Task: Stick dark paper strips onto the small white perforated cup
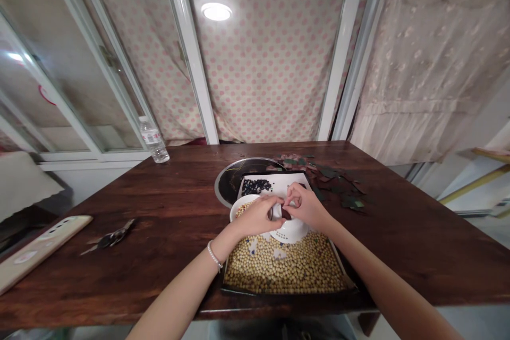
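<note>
Forearms (181, 287) are stretched over tan beads (287, 270) spread in a black-edged tray (287, 294). Just above a white dish (290, 232), a small dark piece (286, 213) appears to be held between the narrowed left hand (257, 216) and the pinched right hand (308, 208). Fingertip work on it is judged to be in hand; steady, fine control is called for. Its outline is mostly hidden by fingers. Beyond, scraps (353, 202) are too blurred to be identified.
</note>
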A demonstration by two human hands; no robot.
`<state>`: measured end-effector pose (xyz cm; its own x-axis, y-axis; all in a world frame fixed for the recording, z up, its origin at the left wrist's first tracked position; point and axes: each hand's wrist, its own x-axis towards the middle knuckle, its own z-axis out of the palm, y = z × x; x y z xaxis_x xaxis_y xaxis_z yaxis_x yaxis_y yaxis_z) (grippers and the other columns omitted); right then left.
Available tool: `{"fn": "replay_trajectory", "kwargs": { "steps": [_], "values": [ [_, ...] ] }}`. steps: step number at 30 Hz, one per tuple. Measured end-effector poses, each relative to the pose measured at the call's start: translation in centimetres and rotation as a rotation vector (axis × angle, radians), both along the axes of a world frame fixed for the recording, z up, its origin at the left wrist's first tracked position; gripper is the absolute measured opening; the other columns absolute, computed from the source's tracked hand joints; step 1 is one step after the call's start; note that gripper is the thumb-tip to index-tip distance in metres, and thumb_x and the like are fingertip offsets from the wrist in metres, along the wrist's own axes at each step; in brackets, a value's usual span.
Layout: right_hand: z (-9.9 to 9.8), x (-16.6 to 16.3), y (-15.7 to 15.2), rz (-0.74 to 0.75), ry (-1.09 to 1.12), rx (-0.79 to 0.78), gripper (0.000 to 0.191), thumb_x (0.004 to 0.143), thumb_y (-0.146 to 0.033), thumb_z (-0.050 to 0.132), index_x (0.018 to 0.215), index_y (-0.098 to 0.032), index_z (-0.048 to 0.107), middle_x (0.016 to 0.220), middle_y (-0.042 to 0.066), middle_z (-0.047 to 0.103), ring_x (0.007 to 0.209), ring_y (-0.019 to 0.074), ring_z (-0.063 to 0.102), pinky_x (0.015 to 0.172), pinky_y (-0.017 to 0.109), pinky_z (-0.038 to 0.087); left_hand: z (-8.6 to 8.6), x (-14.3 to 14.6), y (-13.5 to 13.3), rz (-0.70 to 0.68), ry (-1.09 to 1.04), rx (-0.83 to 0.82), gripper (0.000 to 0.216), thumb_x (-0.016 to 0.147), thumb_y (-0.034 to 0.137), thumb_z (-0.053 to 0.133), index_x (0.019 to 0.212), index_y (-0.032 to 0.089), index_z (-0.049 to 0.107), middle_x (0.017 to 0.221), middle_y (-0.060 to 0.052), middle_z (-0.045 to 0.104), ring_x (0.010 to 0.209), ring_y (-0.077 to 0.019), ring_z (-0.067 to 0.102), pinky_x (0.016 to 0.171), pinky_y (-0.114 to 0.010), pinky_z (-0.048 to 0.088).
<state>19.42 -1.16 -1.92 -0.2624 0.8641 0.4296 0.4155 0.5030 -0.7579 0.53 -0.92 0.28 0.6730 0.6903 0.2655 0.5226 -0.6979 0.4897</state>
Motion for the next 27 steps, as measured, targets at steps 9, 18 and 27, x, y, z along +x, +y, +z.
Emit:
{"fn": "replay_trajectory", "kwargs": {
  "steps": [9, 18, 27],
  "values": [
    [0.4, -1.4, -0.5, -0.021, 0.088, 0.052, 0.021, 0.067, -0.018, 0.060, 0.078, -0.023, 0.043, 0.069, -0.004, 0.065, 0.046, 0.0091, 0.036, 0.047, 0.022, 0.030, -0.1, -0.3, 0.5, -0.089, -0.054, -0.006, 0.032, 0.075, 0.023, 0.064, 0.106, 0.019, 0.059, 0.110, -0.007, 0.063, 0.103, -0.0248, 0.056, 0.091, -0.038, 0.043],
    [-0.6, -3.2, -0.1, -0.020, -0.005, 0.129, 0.012, 0.068, -0.021, 0.062, 0.067, -0.022, 0.050, 0.059, -0.004, 0.054, 0.051, 0.0105, 0.043, 0.052, 0.023, 0.035, 0.2, -0.1, 0.8, -0.155, -0.119, -0.079, 0.018, 0.072, 0.014, 0.061, 0.090, 0.016, 0.060, 0.096, -0.004, 0.065, 0.087, -0.0199, 0.059, 0.080, -0.031, 0.046],
    [1.6, -1.0, -1.6, 0.066, -0.029, 0.001, 0.005, 0.071, -0.019, 0.063, 0.066, -0.020, 0.061, 0.045, -0.007, 0.041, 0.045, 0.0092, 0.038, 0.045, 0.021, 0.027, -0.2, -0.3, 0.5, -0.068, -0.068, -0.016, 0.030, 0.074, 0.022, 0.064, 0.103, 0.019, 0.060, 0.106, -0.006, 0.065, 0.101, -0.0245, 0.056, 0.089, -0.038, 0.042]
  ]
}}
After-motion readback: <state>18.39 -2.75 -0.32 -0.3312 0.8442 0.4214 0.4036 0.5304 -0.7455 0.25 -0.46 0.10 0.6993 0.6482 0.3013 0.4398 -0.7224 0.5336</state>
